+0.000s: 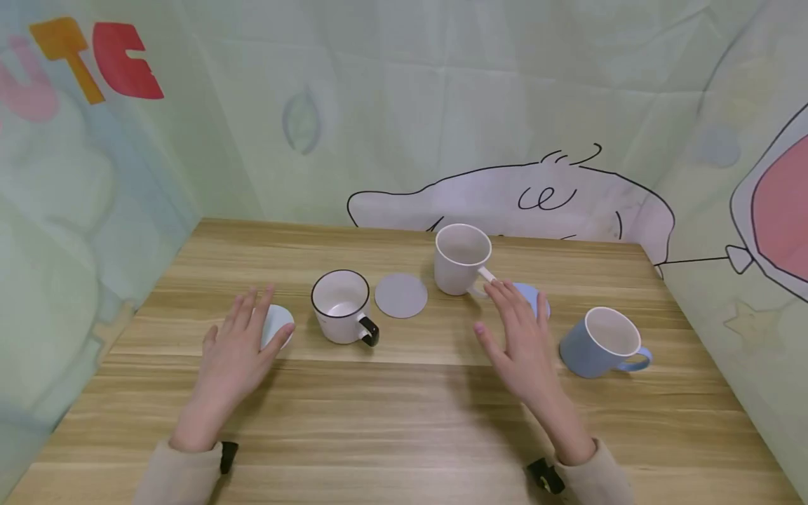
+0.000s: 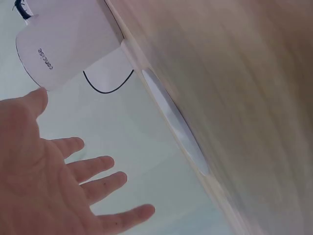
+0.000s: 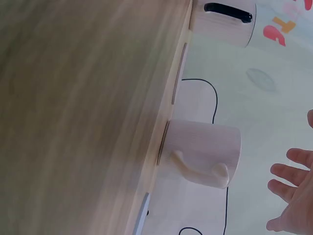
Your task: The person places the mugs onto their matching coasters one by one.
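Observation:
My left hand (image 1: 236, 351) hovers palm down with spread fingers, partly over a pale blue round coaster (image 1: 275, 325). To its right stands a white mug with a black rim and black handle (image 1: 341, 312); the left wrist view shows lettering on this mug (image 2: 68, 44). My right hand (image 1: 520, 344), fingers spread and holding nothing, is above the table, partly covering a blue coaster (image 1: 529, 296). Its fingertips overlap the handle of a plain white mug (image 1: 456, 270) in the head view, but the right wrist view shows them apart from that mug (image 3: 200, 152).
A grey round coaster (image 1: 401, 295) lies between the two white mugs. At the right stands a blue mug (image 1: 600, 344) with its handle turned right. Everything is on a wooden table (image 1: 404, 435), with a printed cloth (image 1: 404, 112) behind it.

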Tool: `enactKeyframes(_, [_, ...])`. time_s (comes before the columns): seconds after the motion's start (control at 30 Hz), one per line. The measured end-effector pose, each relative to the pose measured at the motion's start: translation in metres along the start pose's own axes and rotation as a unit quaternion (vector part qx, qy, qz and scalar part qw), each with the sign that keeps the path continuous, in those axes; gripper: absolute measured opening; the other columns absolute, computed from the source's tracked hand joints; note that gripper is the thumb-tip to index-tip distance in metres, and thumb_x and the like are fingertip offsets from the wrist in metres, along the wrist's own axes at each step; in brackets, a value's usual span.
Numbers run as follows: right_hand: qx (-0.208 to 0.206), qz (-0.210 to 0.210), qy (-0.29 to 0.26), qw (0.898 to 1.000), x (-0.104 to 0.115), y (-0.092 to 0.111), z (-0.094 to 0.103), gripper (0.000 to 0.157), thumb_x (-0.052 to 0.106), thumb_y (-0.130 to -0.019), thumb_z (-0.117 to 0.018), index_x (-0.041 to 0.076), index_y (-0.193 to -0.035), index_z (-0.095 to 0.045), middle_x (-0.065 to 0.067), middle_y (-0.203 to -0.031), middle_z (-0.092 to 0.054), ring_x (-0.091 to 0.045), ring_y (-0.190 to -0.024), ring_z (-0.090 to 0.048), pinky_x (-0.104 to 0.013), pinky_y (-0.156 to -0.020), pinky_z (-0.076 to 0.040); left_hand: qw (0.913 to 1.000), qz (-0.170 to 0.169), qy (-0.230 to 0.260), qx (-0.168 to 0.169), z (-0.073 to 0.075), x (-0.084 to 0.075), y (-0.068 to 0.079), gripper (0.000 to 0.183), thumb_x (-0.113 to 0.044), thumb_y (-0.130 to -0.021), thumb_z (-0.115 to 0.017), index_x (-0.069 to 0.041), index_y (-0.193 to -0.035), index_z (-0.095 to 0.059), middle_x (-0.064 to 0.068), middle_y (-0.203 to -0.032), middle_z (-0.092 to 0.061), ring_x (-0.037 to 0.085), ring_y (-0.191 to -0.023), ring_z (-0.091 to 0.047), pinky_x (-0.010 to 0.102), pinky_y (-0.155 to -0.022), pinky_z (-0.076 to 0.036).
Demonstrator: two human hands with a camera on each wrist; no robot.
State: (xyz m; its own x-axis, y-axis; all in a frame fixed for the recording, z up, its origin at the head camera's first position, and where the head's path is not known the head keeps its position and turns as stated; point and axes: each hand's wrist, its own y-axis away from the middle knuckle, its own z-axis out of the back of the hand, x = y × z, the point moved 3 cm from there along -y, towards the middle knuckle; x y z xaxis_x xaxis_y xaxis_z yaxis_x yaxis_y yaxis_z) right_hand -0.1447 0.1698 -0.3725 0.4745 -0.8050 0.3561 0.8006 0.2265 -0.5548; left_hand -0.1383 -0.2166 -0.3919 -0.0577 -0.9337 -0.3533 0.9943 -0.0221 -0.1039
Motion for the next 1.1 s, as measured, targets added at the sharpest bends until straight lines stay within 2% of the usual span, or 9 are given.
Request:
enactKeyframes(0.3, [-0.001, 0.005, -0.022, 1.0, 0.003, 0.001, -0.004, 0.055, 0.03, -0.092, -0.059, 0.008, -0.141, -0.045, -0.009, -0.145, -0.049, -0.029, -0.139, -0.039, -0.058, -0.119, 0.0, 0.9996, -0.012, 0.022, 0.016, 0.0, 0.011, -0.004, 0.078, -0.054, -0.096, -0.044, -0.014, -0.155, -0.012, 0.026, -0.156, -0.021, 0.048, -0.142, -0.02, 0.076, -0.098, -0.023])
enactKeyframes(0.53, [-0.006, 0.011, -0.034, 0.999, 0.006, 0.0, -0.007, 0.053, 0.029, -0.092, -0.059, 0.008, -0.14, -0.047, -0.012, -0.141, -0.052, -0.029, -0.138, -0.04, -0.058, -0.119, -0.003, 0.9983, -0.029, 0.047, 0.018, -0.001, 0.02, -0.007, 0.082, -0.049, -0.095, -0.051, -0.009, -0.155, -0.012, 0.028, -0.155, -0.023, 0.05, -0.139, -0.024, 0.074, -0.098, -0.026])
enactKeyframes(0.73, [-0.006, 0.01, -0.054, 0.998, 0.008, -0.001, -0.009, 0.053, 0.026, -0.091, -0.061, 0.009, -0.139, -0.047, -0.011, -0.14, -0.053, -0.028, -0.137, -0.041, -0.06, -0.118, -0.008, 0.9952, -0.033, 0.089, 0.024, 0.001, 0.028, -0.008, 0.082, -0.045, -0.096, -0.052, -0.003, -0.154, -0.011, 0.028, -0.155, -0.021, 0.05, -0.14, -0.022, 0.069, -0.104, -0.024])
enactKeyframes(0.87, [-0.001, 0.005, -0.064, 0.998, 0.009, -0.003, -0.011, 0.053, 0.024, -0.091, -0.062, 0.009, -0.139, -0.048, -0.01, -0.139, -0.054, -0.028, -0.136, -0.042, -0.059, -0.118, -0.01, 0.9932, -0.029, 0.105, 0.04, 0.001, 0.033, -0.01, 0.088, -0.045, -0.094, -0.056, -0.004, -0.154, -0.007, 0.027, -0.157, -0.017, 0.05, -0.142, -0.018, 0.068, -0.107, -0.021])
enactKeyframes(1.1, [0.027, 0.005, -0.061, 0.998, 0.012, -0.005, -0.016, 0.054, 0.026, -0.091, -0.062, 0.011, -0.14, -0.046, -0.007, -0.141, -0.052, -0.026, -0.136, -0.042, -0.058, -0.118, -0.009, 0.9897, -0.038, 0.122, 0.065, 0.0, 0.04, -0.014, 0.092, -0.04, -0.091, -0.063, 0.001, -0.153, -0.009, 0.029, -0.157, -0.015, 0.05, -0.142, -0.017, 0.067, -0.11, -0.02])
